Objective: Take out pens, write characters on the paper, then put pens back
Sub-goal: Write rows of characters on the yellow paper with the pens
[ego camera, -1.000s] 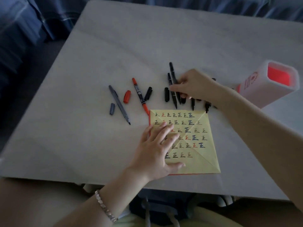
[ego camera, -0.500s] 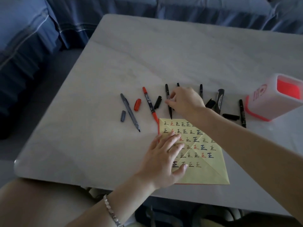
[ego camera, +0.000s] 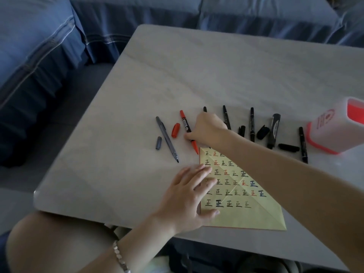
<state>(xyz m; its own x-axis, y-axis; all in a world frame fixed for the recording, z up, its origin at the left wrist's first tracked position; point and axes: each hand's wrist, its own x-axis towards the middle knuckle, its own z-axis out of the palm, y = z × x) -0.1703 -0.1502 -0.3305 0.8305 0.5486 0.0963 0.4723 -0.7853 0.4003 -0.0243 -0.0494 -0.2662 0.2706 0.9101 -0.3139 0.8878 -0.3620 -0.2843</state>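
A yellow paper [ego camera: 256, 211] with rows of written characters lies at the table's near edge. My left hand [ego camera: 189, 194] rests flat on its left side, fingers spread. My right hand [ego camera: 209, 131] reaches across above the paper, its fingertips closed on the barrel of the uncapped red pen [ego camera: 185, 124], which lies on the table. The red cap [ego camera: 175, 130] sits just left of it. A black pen [ego camera: 204, 109] is mostly hidden under my right hand. A pink pen holder [ego camera: 332, 133] lies on its side at the right.
A grey pen [ego camera: 166, 138] and its cap [ego camera: 158, 142] lie left of the red cap. Several uncapped black pens [ego camera: 252, 125] and loose black caps [ego camera: 288, 147] are spread between my right hand and the holder. A blue sofa [ego camera: 39, 56] surrounds the grey table [ego camera: 197, 71].
My right hand has moved left from the black pens to the red pen. My left hand stays on the paper. The camera view has shifted.
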